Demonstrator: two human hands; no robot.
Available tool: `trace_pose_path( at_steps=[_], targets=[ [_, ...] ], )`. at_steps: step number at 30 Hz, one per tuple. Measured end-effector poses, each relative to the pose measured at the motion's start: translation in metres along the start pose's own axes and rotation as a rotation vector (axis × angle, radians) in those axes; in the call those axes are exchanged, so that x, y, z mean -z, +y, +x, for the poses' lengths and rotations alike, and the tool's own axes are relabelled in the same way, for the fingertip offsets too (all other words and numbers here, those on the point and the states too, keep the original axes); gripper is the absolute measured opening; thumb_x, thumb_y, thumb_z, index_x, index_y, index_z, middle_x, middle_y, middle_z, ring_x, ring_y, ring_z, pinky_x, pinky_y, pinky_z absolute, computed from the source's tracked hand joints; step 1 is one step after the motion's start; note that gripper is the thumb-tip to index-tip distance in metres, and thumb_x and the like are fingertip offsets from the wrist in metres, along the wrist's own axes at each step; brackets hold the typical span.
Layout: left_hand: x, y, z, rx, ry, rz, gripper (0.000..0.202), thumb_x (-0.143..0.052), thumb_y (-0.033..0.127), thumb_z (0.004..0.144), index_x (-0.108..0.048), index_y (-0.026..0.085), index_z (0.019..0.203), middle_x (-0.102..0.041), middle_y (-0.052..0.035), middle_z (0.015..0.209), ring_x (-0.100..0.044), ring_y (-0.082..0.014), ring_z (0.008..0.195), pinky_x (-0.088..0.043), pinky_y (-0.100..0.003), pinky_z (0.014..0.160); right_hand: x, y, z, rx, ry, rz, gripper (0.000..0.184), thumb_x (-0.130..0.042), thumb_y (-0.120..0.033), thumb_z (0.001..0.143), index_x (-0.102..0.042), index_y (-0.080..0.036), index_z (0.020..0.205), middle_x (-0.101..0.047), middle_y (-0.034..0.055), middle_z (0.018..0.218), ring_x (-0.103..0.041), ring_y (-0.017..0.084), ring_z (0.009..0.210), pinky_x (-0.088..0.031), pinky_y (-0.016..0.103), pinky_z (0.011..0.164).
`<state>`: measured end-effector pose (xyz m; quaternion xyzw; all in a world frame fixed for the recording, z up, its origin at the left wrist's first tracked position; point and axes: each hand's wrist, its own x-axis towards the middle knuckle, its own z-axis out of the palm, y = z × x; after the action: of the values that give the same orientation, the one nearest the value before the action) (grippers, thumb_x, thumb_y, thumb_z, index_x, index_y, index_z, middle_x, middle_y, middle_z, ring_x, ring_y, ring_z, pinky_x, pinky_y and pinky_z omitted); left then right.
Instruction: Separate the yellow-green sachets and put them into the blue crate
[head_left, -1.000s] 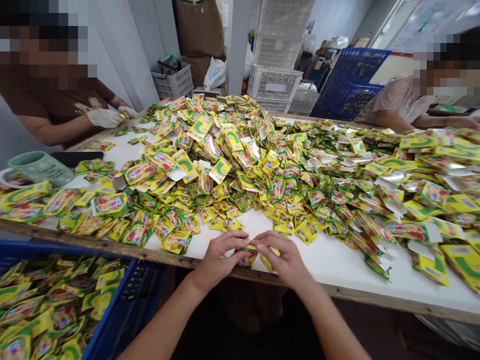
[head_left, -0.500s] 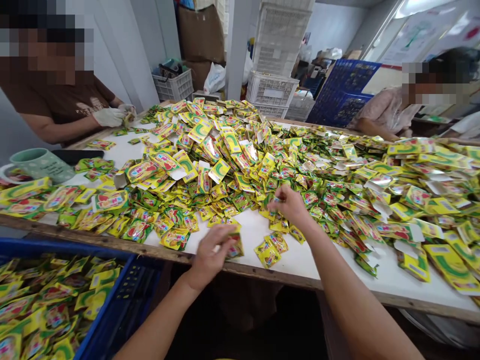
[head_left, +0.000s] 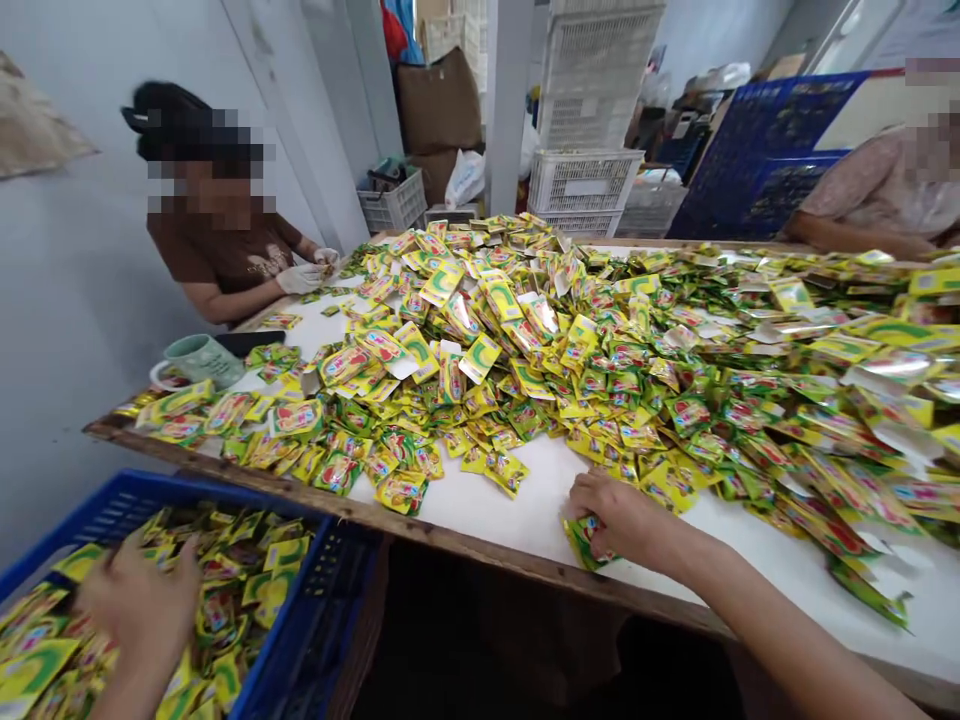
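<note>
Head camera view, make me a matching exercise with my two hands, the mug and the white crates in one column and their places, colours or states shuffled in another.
Things:
1. left hand
2. right hand
3. mug
4. white crates

Matches:
A. stacked beyond the table
B. pale green
C. fingers spread at the blue crate
D. gripping a packet

Pairs: 1-C, 2-D, 3-B, 4-A

We can read no word or number for certain. Packets (head_left: 532,378) heaped on the worktop (head_left: 480,508): coloured lettering, too small to make out. Mug (head_left: 201,362), left: dark lines of writing, illegible. White bag (head_left: 466,180), far side: blue print, unreadable. Brown shirt (head_left: 225,262), far left: pale print, likewise.
</note>
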<state>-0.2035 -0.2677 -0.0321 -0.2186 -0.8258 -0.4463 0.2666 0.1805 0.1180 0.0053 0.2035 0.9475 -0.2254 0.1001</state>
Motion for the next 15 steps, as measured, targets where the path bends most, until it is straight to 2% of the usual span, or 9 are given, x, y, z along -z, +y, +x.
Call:
trace_pose_path(
  at_steps=[1, 2, 4, 6, 7, 9, 10, 12, 15],
  targets=[
    [-0.020, 0.024, 0.005, -0.056, 0.043, 0.065, 0.018, -0.064, 0.032, 0.073, -0.059, 0.022, 0.087, -0.058, -0.0107, 0.105, -0.039, -0.0389, 0.123, -0.021, -0.066, 0.104, -0.001, -0.003, -0.005, -0.023, 0.018, -0.008, 0.028, -0.061, -0.003, 0.059, -0.061, -0.016, 0.084, -0.060, 0.0051, 0.091, -0.056, 0.020, 0.087, -0.038, 0.025, 0.072],
    [-0.045, 0.053, 0.008, -0.146, -0.008, 0.017, 0.018, -0.059, 0.033, 0.078, -0.060, 0.021, 0.092, -0.059, -0.0115, 0.107, -0.044, -0.0355, 0.120, -0.028, -0.060, 0.104, -0.003, -0.006, -0.010, -0.049, 0.037, -0.003, 0.032, -0.057, -0.002, 0.060, -0.059, -0.016, 0.089, -0.060, 0.0049, 0.090, -0.056, 0.019, 0.085, -0.038, 0.026, 0.071],
    [-0.103, 0.118, 0.012, -0.270, -0.186, -0.176, 0.018, -0.054, 0.032, 0.083, -0.062, 0.019, 0.094, -0.063, -0.0107, 0.099, -0.056, -0.0286, 0.104, -0.039, -0.049, 0.098, -0.008, -0.010, -0.021, -0.071, 0.082, 0.013, 0.035, -0.052, -0.002, 0.065, -0.058, -0.018, 0.095, -0.060, 0.0045, 0.092, -0.057, 0.019, 0.083, -0.039, 0.027, 0.072],
    [-0.164, 0.177, 0.015, -0.316, -0.337, -0.250, 0.022, -0.055, 0.032, 0.084, -0.062, 0.021, 0.102, -0.067, -0.0051, 0.096, -0.062, -0.0194, 0.089, -0.048, -0.034, 0.086, -0.013, -0.009, -0.032, -0.078, 0.118, 0.028, 0.026, -0.050, -0.006, 0.070, -0.059, -0.019, 0.090, -0.060, 0.0050, 0.094, -0.057, 0.019, 0.084, -0.039, 0.028, 0.073],
    [-0.191, 0.201, 0.017, -0.298, -0.387, -0.269, 0.026, -0.059, 0.033, 0.082, -0.062, 0.019, 0.104, -0.067, -0.0054, 0.094, -0.063, -0.0188, 0.085, -0.049, -0.032, 0.081, -0.017, -0.007, -0.038, -0.084, 0.138, 0.045, 0.021, -0.049, -0.008, 0.072, -0.058, -0.019, 0.087, -0.060, 0.0056, 0.096, -0.058, 0.019, 0.086, -0.040, 0.029, 0.074],
    [-0.230, 0.233, 0.022, -0.110, -0.437, -0.276, 0.034, -0.067, 0.031, 0.073, -0.061, 0.014, 0.102, -0.067, -0.0071, 0.084, -0.063, -0.0210, 0.078, -0.049, -0.033, 0.075, -0.025, -0.001, -0.051, -0.105, 0.205, 0.090, 0.013, -0.050, -0.012, 0.076, -0.057, -0.019, 0.085, -0.060, 0.0065, 0.097, -0.058, 0.020, 0.089, -0.041, 0.029, 0.074],
    [-0.240, 0.242, 0.025, -0.049, -0.442, -0.278, 0.033, -0.069, 0.029, 0.071, -0.062, 0.013, 0.098, -0.066, -0.0077, 0.080, -0.062, -0.0220, 0.075, -0.049, -0.034, 0.074, -0.029, 0.002, -0.057, -0.123, 0.256, 0.119, 0.009, -0.050, -0.015, 0.078, -0.056, -0.019, 0.084, -0.060, 0.0063, 0.095, -0.058, 0.020, 0.088, -0.042, 0.030, 0.074],
    [-0.242, 0.248, 0.027, 0.008, -0.417, -0.282, 0.027, -0.068, 0.026, 0.070, -0.062, 0.012, 0.091, -0.066, -0.0081, 0.077, -0.062, -0.0223, 0.074, -0.049, -0.035, 0.074, -0.037, 0.007, -0.068, -0.185, 0.394, 0.209, 0.005, -0.052, -0.022, 0.082, -0.055, -0.019, 0.080, -0.060, 0.0048, 0.085, -0.058, 0.020, 0.080, -0.043, 0.031, 0.070],
    [-0.210, 0.244, 0.007, 0.069, -0.376, -0.404, 0.026, -0.063, 0.029, 0.075, -0.059, 0.014, 0.095, -0.066, -0.0072, 0.087, -0.062, -0.0196, 0.080, -0.049, -0.032, 0.077, -0.039, 0.002, -0.070, -0.313, 0.682, 0.530, 0.022, -0.061, -0.039, 0.080, -0.056, -0.017, 0.080, -0.058, 0.0024, 0.073, -0.055, 0.017, 0.063, -0.046, 0.030, 0.058]
  ],
)
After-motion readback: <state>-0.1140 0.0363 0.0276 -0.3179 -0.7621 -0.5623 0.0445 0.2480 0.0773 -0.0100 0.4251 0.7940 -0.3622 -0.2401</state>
